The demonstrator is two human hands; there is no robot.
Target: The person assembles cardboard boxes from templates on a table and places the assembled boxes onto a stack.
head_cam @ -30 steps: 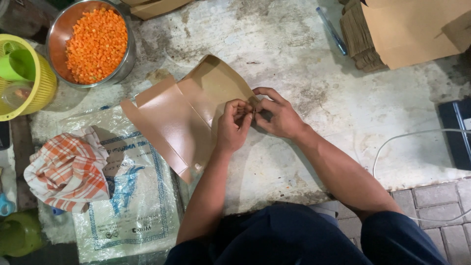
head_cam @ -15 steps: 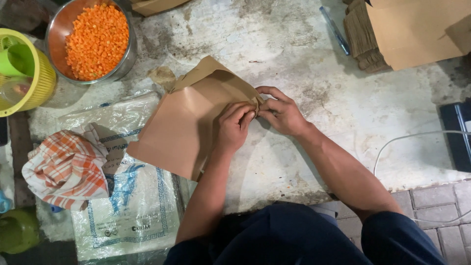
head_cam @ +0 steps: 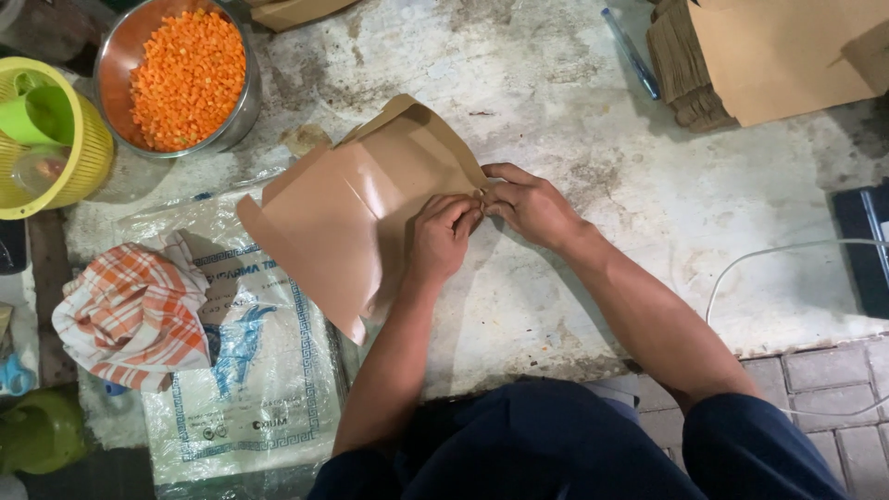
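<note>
a worn, stained pale slab (head_cam: 574, 83) serves as the work surface, its near edge chipped. grey paving bricks (head_cam: 824, 370) lie at lower right, crossed by a thin white cable (head_cam: 741, 268). light falls evenly from above, with soft shadows. a dark gap (head_cam: 42, 296) runs down the left side.

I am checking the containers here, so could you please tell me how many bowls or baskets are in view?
2: a round metal bowl of orange bits at the top left, and a yellow plastic basket touching its left side, partly cut off by the frame. Others may lie out of view.
</note>
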